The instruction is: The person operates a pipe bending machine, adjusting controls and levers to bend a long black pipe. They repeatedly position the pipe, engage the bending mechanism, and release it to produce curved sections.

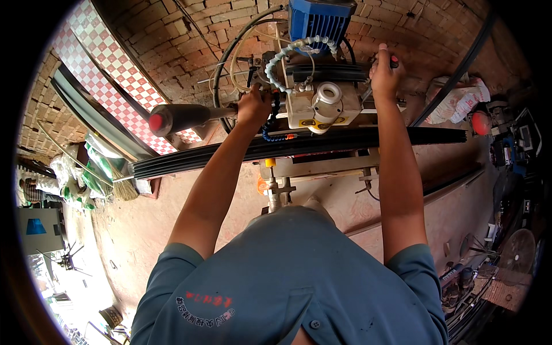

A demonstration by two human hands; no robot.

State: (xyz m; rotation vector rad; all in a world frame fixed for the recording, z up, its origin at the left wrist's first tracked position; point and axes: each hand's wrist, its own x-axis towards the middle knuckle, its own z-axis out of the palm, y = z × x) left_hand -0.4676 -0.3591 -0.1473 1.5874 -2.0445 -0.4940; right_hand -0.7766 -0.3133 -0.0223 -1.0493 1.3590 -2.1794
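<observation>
My right hand (384, 72) is raised at the right side of a white machine head (339, 106), wrapped round a lever handle (394, 61) with a red and black end. At the head's left side my left hand (253, 108) is closed, and its fingers hide what they hold. A thick dark grip with a red end cap (172, 119) sticks out leftward beside that hand. Long black ribbed profiles (213, 159) lie across the machine below both hands. A blue motor (320, 23) stands behind the head, with a pale segmented coolant hose (276, 60) curving near it.
Black bars (454, 72) slant at the right, near a white sack (460, 100). Checkered panels (123, 69) lean at the left against brickwork. A broom (123, 187) and plastic bags (72, 172) lie far left. A fan (517, 253) and clutter fill the right edge.
</observation>
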